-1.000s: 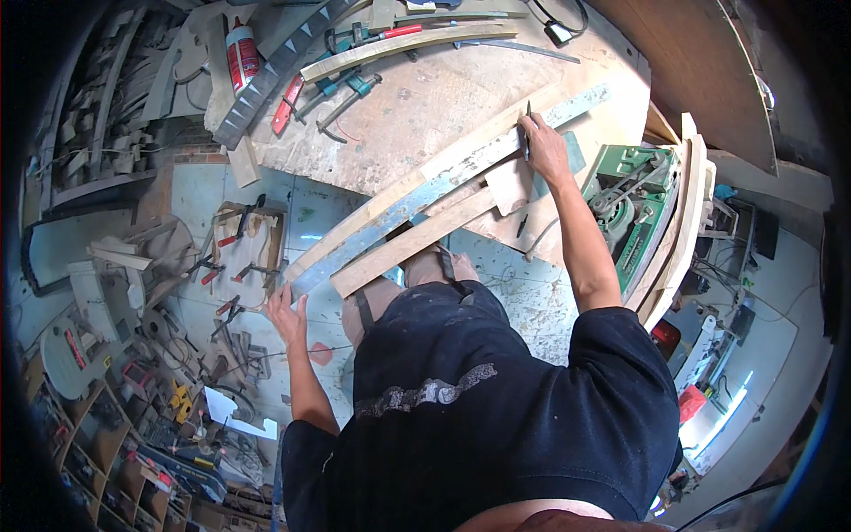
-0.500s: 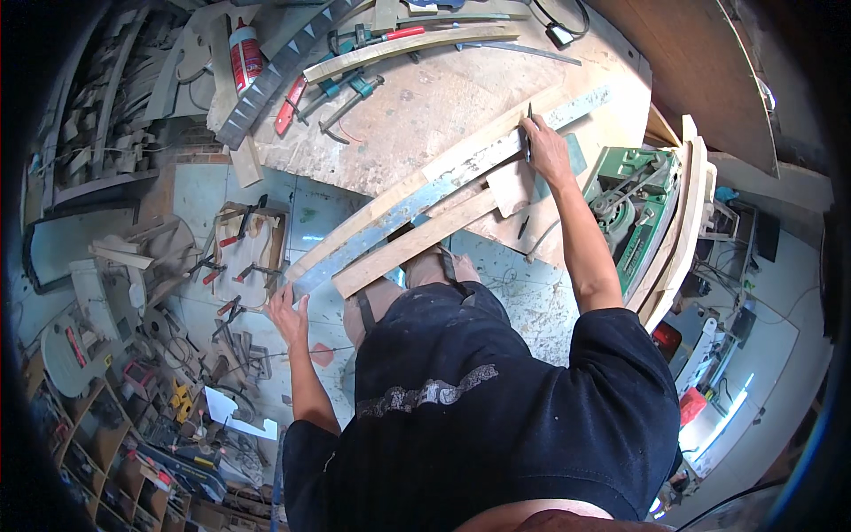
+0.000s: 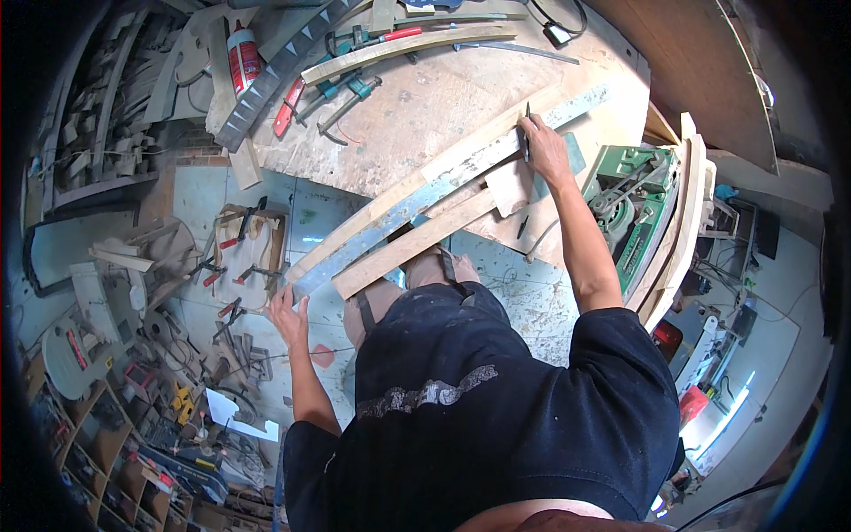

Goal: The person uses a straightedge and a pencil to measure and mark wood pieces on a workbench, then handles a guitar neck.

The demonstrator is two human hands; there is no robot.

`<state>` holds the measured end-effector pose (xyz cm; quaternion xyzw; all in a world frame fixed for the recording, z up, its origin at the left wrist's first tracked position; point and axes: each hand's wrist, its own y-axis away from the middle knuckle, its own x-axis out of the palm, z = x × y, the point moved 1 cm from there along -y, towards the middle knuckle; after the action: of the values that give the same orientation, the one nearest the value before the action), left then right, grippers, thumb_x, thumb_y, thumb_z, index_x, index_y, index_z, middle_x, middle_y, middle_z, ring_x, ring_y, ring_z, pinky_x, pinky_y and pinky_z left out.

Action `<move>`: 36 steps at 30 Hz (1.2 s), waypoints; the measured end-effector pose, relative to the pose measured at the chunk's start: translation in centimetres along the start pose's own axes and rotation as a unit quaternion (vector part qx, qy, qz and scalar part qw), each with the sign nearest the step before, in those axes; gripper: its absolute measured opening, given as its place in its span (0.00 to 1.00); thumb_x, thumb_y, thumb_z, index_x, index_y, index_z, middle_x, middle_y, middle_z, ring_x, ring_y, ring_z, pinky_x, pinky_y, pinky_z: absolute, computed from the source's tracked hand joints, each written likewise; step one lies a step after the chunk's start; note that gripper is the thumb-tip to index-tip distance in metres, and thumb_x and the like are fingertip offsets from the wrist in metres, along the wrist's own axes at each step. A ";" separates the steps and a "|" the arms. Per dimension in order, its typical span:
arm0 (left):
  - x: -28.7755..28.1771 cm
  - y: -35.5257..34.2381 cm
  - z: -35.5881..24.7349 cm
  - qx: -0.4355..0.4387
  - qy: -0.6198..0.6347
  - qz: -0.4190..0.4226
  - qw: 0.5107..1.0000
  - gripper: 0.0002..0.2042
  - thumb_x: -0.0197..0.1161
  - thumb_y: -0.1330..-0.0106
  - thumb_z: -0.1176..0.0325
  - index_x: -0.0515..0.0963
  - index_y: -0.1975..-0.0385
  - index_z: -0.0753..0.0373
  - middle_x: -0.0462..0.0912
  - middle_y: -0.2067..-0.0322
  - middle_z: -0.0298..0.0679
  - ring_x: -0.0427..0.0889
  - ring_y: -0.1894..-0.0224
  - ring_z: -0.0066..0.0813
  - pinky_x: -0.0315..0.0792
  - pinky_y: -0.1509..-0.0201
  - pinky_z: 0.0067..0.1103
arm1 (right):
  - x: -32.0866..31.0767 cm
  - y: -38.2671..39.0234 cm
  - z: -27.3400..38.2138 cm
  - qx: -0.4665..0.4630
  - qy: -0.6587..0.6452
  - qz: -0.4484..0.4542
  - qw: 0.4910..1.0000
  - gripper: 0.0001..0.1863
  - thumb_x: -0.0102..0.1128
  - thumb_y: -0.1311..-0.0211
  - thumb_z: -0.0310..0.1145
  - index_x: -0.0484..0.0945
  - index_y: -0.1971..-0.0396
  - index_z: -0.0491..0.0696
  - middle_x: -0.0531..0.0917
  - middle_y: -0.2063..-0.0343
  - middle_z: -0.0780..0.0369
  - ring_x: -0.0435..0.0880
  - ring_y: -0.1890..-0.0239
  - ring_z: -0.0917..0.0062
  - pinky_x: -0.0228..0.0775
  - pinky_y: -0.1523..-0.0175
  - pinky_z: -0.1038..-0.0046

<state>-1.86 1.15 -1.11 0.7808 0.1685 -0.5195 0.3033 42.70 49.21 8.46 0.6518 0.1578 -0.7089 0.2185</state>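
The long strip (image 3: 425,197) I touch looks like metal, its pale coating chipped and blotchy. The wooden piece (image 3: 359,227) along it seems bare and matt, as does the board (image 3: 425,249) nearer me. My bench (image 3: 390,133) is dull, scuffed wood; the machine (image 3: 640,249), green-painted metal; the bottle (image 3: 242,58), smooth plastic; my shirt (image 3: 514,434), matt cloth.

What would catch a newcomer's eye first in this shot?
Probably the long, worn bluish strip slanting across the middle, with the left hand at its lower end and the right hand holding a dark, slim tool farther up. Next, likely the green machine at the right, then the red-labelled bottle at upper left.
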 end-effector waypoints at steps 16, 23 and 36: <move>0.3 0.9 -3.3 -0.009 -0.017 -0.054 0.998 0.33 0.71 0.44 0.63 0.72 0.36 0.58 0.69 0.37 0.46 0.65 0.32 0.48 0.47 0.25 0.54 | -0.3 0.4 -0.4 0.009 -0.026 0.006 1.000 0.34 0.64 0.53 0.20 0.70 0.40 0.52 0.77 0.46 0.53 0.83 0.54 0.53 0.77 0.51 0.57; -0.6 0.7 -15.4 0.164 0.143 -0.030 0.976 0.31 0.66 0.42 0.64 0.70 0.35 0.59 0.68 0.38 0.54 0.63 0.35 0.56 0.56 0.28 0.44 | -2.3 1.0 1.4 0.054 -0.044 -0.036 0.997 0.33 0.62 0.47 0.25 0.70 0.37 0.53 0.76 0.42 0.52 0.78 0.44 0.52 0.74 0.43 0.58; 0.6 -0.5 -26.5 0.127 -0.030 0.079 0.988 0.41 0.63 0.35 0.46 0.55 0.24 0.49 0.60 0.35 0.59 0.59 0.35 0.63 0.54 0.32 0.55 | -3.9 -0.1 8.7 -0.003 -0.177 -0.063 0.982 0.23 0.62 0.35 0.33 0.74 0.40 0.50 0.80 0.47 0.54 0.83 0.54 0.58 0.76 0.50 0.64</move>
<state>16.91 18.69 5.48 0.8081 0.0299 -0.5343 0.2461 35.37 45.31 13.19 0.5044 0.1597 -0.8247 0.1998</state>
